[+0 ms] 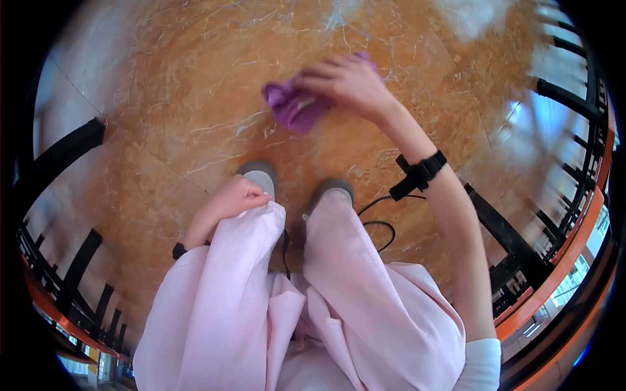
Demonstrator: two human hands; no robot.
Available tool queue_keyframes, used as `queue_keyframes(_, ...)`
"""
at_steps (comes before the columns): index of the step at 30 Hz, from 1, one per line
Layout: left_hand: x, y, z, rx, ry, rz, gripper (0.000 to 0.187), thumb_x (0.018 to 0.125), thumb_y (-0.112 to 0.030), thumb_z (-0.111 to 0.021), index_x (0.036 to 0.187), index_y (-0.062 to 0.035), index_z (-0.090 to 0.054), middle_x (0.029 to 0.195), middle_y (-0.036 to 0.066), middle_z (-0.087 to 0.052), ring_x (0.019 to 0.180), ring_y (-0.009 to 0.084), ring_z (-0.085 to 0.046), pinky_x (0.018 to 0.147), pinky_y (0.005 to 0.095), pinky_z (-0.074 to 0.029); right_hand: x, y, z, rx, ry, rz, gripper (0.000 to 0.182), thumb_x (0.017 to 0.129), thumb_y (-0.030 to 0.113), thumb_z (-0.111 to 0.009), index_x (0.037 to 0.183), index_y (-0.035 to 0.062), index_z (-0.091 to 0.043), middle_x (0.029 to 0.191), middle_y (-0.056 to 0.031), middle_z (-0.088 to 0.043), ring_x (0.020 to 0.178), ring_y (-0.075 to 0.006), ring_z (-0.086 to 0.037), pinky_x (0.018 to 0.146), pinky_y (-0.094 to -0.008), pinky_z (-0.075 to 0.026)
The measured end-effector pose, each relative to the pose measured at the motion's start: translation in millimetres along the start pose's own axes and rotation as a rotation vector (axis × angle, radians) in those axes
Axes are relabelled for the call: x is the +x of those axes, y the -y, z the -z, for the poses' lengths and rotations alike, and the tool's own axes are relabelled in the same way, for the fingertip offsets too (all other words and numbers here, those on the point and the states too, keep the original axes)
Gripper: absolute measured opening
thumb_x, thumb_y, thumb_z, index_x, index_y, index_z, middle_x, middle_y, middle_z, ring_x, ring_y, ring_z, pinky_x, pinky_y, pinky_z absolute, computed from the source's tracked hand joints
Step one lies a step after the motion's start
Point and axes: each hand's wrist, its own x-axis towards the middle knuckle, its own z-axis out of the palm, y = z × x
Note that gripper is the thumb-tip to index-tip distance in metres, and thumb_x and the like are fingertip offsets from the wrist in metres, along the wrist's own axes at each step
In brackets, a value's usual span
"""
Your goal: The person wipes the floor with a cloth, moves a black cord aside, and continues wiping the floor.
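1. A glossy orange-brown marble floor with white veins (169, 98) is filling the view from the head camera, and pale window light is reflecting off it at the upper right.
2. Black metal railing bars (574, 98) are curving along the right edge, and more black bars (65, 150) are running along the left edge; both sets are standing well apart from the hands.
3. Two grey shoes (261, 177) are standing side by side on the floor just below the cloth, and loose pale pink trouser legs (339, 287) are covering the legs above them.
4. A thin black cable (381, 225) is looping beside the right trouser leg, near the right shoe.
5. A crumpled purple cleaning cloth (293, 104) is lying under the right hand, in front of the shoes; whether it is pressing on the floor or hanging just above it cannot be told.
6. The right hand (349, 81) is reaching forward with the arm stretched out and the palm facing down; its grip is closing over the top of the purple cloth, with the fingers curled into the bunched fabric.
7. A black strap with a small black device (420, 173) is sitting on the right forearm.
8. The left hand (238, 195) is resting on the left knee, its grip curled loosely against the pink fabric and holding no separate object.
9. A black band (179, 249) is showing at the left wrist.
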Motion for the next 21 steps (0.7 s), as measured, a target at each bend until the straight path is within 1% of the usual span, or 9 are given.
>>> queue_keyframes(2,1,-1,2,0.034,0.047,0.076,0.033,0.080,-0.032,-0.063,0.070,-0.0009,-0.064,0.060,0.017,-0.055,0.049,0.0260,-0.051,0.050,0.0355,-0.040,-15,-8,14,-0.014,-0.209,-0.258,0.041,0.071,0.008,-0.062,0.110,0.0204,-0.060,0.105,0.0002,-0.061,0.090,-0.0212,-0.059,0.073,-0.0337,-0.050)
queue_keyframes(5,1,-2,3,0.054,0.046,0.057,0.033,0.080,-0.031,-0.063,0.069,-0.0003,-0.063,0.058,0.017,-0.054,0.047,0.0253,-0.048,0.049,0.0349,-0.039,-49,-14,28,-0.052,-0.487,-0.611,0.040,0.072,0.004,-0.061,0.111,0.0163,-0.061,0.106,-0.0039,-0.061,0.088,-0.0267,-0.061,0.070,-0.0358,-0.051)
queue_keyframes(7,1,-3,3,0.044,0.033,0.054,0.033,0.080,-0.030,-0.063,0.069,0.0001,-0.063,0.057,0.017,-0.053,0.047,0.0244,-0.047,0.049,0.0346,-0.039,-73,-15,27,-0.071,-0.501,-0.855,0.039,0.074,0.005,-0.060,0.112,0.0147,-0.060,0.107,-0.0045,-0.060,0.091,-0.0282,-0.060,0.072,-0.0378,-0.051)
queue_keyframes(10,1,-4,1,0.006,0.006,0.030,0.033,0.081,-0.028,-0.064,0.065,0.0012,-0.059,0.053,0.015,-0.048,0.044,0.0195,-0.041,0.046,0.0339,-0.034,-103,-19,-3,-0.142,-0.253,-1.159,0.043,0.074,0.003,-0.057,0.115,0.0128,-0.056,0.110,-0.0047,-0.057,0.096,-0.0295,-0.058,0.076,-0.0408,-0.049)
queue_keyframes(11,0,-5,0,-0.017,-0.007,0.005,0.035,0.082,-0.026,-0.064,0.062,0.0018,-0.056,0.050,0.014,-0.043,0.042,0.0157,-0.036,0.044,0.0334,-0.031,-103,-15,-21,-0.208,-0.353,-1.120,0.043,0.073,0.002,-0.056,0.114,0.0134,-0.056,0.109,-0.0062,-0.057,0.093,-0.0304,-0.059,0.075,-0.0407,-0.049)
queue_keyframes(13,1,-6,1,-0.007,0.005,0.013,0.035,0.082,-0.026,-0.064,0.061,0.0020,-0.055,0.049,0.013,-0.042,0.042,0.0148,-0.035,0.044,0.0332,-0.030,-84,3,-22,-0.189,-0.263,-1.155,0.044,0.073,0.000,-0.055,0.115,0.0147,-0.056,0.108,-0.0082,-0.056,0.091,-0.0300,-0.059,0.073,-0.0402,-0.050)
queue_keyframes(15,2,-8,3,0.006,0.021,0.017,0.036,0.082,-0.025,-0.063,0.061,0.0022,-0.054,0.049,0.013,-0.040,0.043,0.0140,-0.034,0.043,0.0329,-0.030,-60,26,-32,-0.023,-0.322,-1.093,0.041,0.069,-0.004,-0.053,0.108,0.0082,-0.055,0.110,-0.0108,-0.056,0.095,-0.0333,-0.058,0.077,-0.0413,-0.049)
queue_keyframes(19,2,-9,2,0.001,0.034,0.056,0.037,0.083,-0.025,-0.063,0.060,0.0025,-0.051,0.048,0.009,-0.035,0.044,0.0112,-0.031,0.043,0.0321,-0.028,-26,67,-52,0.132,-0.280,-0.859,0.048,0.068,0.000,-0.058,0.115,0.0128,-0.052,0.106,-0.0077,-0.055,0.093,-0.0279,-0.058,0.071,-0.0384,-0.051)
queue_keyframes(21,2,-7,1,-0.003,0.031,0.058,0.038,0.083,-0.025,-0.063,0.060,0.0025,-0.051,0.048,0.009,-0.033,0.044,0.0106,-0.030,0.043,0.0320,-0.028,-21,71,-44,0.296,-0.382,-0.887,0.048,0.069,-0.001,-0.055,0.115,0.0105,-0.052,0.103,-0.0107,-0.055,0.095,-0.0310,-0.057,0.072,-0.0426,-0.049)
